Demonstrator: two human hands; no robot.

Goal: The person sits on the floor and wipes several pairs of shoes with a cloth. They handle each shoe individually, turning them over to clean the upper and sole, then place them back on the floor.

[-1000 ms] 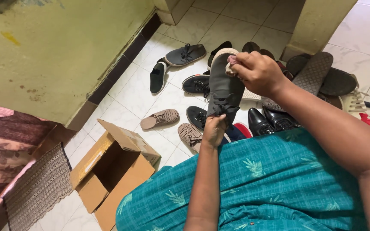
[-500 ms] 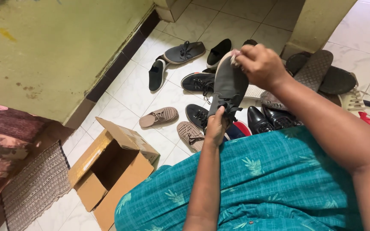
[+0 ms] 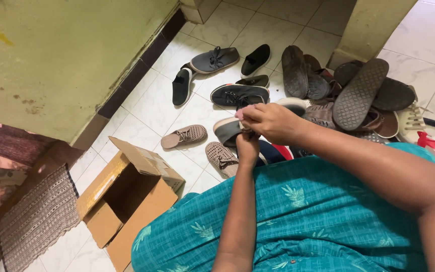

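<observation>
- Since the earlier frame, the grey lace-up canvas shoe (image 3: pixel 226 131) has dropped from upright to lying low and level, toe to the left, above the near shoes.
- The left hand (image 3: pixel 248 146) grips it from below, steadying it.
- The right hand (image 3: pixel 270 122) pinches a small pink cloth (image 3: pixel 238 114) against its upper edge.
- 1 open brown cardboard box (image 3: pixel 127 199) sits near left on the white tiled floor (image 3: pixel 152 108).

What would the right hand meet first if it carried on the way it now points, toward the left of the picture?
Probably the grey shoe that the right hand already grips; beyond that, the beige perforated shoe on the tiled floor, though depth is unclear.
</observation>
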